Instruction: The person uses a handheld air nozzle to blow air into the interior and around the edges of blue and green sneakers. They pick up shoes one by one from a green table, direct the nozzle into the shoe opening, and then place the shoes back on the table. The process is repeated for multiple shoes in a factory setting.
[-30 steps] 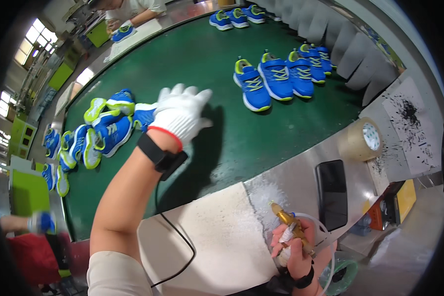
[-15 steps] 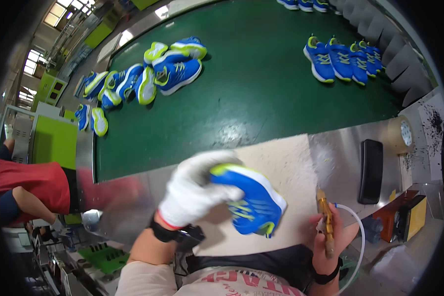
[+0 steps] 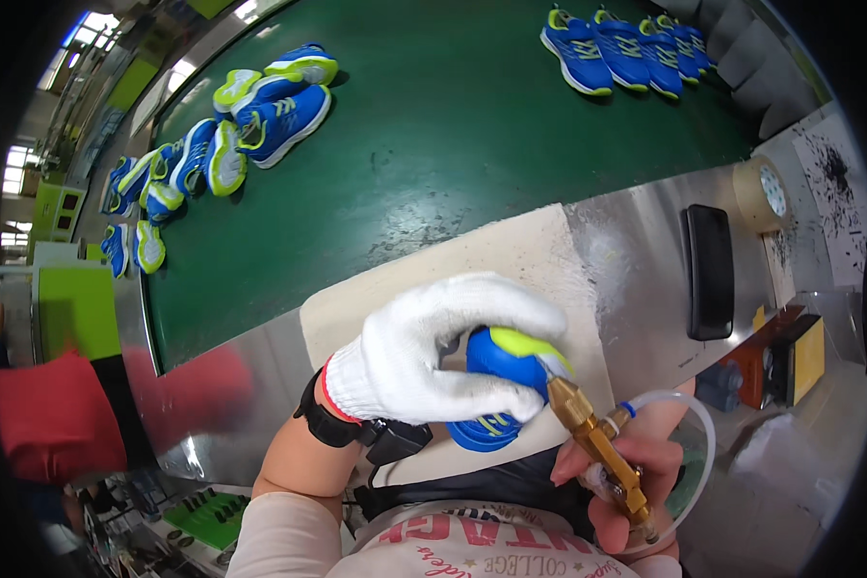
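Shoe point(image 3: 499, 385) sits in your gloved left hand point(image 3: 433, 352), fingers wrapped over its top, lifted just above the cream mat point(image 3: 472, 255) and tipped toward you so the nozzle can get at it. Your bare right hand point(image 3: 617, 482) is closed round the brass spray gun point(image 3: 597, 443), its tip touching or just beside the shoe's yellow-green end; the clear hose point(image 3: 689, 424) loops clear behind. Half a second ago the shoe lay broadside with the gun held apart; now it's turned end-on and the gun has come up to it.
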`<action>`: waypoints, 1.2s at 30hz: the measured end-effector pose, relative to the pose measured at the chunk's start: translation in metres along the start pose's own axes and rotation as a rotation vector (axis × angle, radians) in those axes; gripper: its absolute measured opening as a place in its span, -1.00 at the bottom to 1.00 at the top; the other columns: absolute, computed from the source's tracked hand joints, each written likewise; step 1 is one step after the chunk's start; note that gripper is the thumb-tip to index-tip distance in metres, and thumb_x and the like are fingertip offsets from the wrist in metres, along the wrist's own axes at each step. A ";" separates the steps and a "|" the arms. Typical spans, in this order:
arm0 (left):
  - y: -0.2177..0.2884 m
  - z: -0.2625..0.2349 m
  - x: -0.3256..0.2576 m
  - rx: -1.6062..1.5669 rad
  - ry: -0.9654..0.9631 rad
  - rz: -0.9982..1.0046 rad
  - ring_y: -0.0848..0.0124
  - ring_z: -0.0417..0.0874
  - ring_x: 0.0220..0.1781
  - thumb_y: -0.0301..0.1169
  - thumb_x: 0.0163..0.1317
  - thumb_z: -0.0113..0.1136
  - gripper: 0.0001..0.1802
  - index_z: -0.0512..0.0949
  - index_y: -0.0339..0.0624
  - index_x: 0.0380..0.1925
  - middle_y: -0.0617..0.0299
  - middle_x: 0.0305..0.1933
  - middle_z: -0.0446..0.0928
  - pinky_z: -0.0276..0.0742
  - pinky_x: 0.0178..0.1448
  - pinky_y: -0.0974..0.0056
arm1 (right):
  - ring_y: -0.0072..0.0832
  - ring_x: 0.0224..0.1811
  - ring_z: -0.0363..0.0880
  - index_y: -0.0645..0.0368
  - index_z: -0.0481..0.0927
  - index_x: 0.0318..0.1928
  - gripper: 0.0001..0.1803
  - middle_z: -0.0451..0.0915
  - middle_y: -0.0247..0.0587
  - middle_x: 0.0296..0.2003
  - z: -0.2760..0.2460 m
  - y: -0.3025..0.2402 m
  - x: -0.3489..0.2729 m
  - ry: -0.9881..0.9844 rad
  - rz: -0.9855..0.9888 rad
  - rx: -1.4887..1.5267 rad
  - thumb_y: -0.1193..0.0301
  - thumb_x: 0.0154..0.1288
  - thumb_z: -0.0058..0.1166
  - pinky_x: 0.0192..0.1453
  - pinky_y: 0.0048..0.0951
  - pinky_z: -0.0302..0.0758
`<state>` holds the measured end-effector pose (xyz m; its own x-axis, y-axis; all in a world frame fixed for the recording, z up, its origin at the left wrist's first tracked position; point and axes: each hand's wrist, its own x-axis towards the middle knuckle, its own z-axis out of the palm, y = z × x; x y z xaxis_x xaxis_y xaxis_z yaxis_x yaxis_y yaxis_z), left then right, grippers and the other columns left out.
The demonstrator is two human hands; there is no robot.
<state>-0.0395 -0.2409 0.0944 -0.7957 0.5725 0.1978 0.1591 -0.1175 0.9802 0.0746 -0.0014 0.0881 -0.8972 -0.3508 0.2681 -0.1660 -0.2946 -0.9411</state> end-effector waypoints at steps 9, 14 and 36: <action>-0.027 -0.006 0.006 -0.208 0.214 -0.210 0.10 0.66 -0.10 -0.37 -0.10 0.53 -0.36 0.43 -0.32 -0.02 -0.08 -0.14 0.58 0.60 0.01 0.08 | -0.32 -0.32 0.61 0.21 0.17 0.23 -0.09 0.56 0.09 -0.25 -0.010 0.039 -0.008 0.108 -0.028 0.057 -0.05 0.02 0.26 -0.28 -0.39 0.53; -0.048 -0.007 -0.005 -0.481 0.452 -0.202 0.03 0.64 -0.13 -0.31 -0.04 0.47 -0.41 0.44 -0.21 0.00 0.00 -0.12 0.54 0.66 -0.06 -0.02 | -0.32 -0.26 0.59 0.21 0.23 0.25 -0.06 0.57 0.09 -0.23 -0.004 0.066 -0.022 0.128 0.012 0.236 -0.03 -0.03 0.33 -0.22 -0.38 0.51; 0.002 0.058 -0.104 -0.405 0.888 -0.709 0.06 0.48 0.26 -0.06 0.49 -0.28 -0.42 0.27 -0.31 0.26 -0.05 0.23 0.44 0.55 0.20 -0.05 | -0.60 -0.33 0.45 0.26 0.13 0.09 -0.25 0.49 -0.04 -0.18 0.012 0.050 -0.051 0.382 0.439 0.662 -0.13 0.28 0.03 -0.33 -0.57 0.47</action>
<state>0.0776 -0.2536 0.0762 -0.7818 -0.1262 -0.6106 -0.5443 -0.3396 0.7671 0.1169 -0.0091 0.0303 -0.9193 -0.2673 -0.2888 0.3912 -0.6993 -0.5983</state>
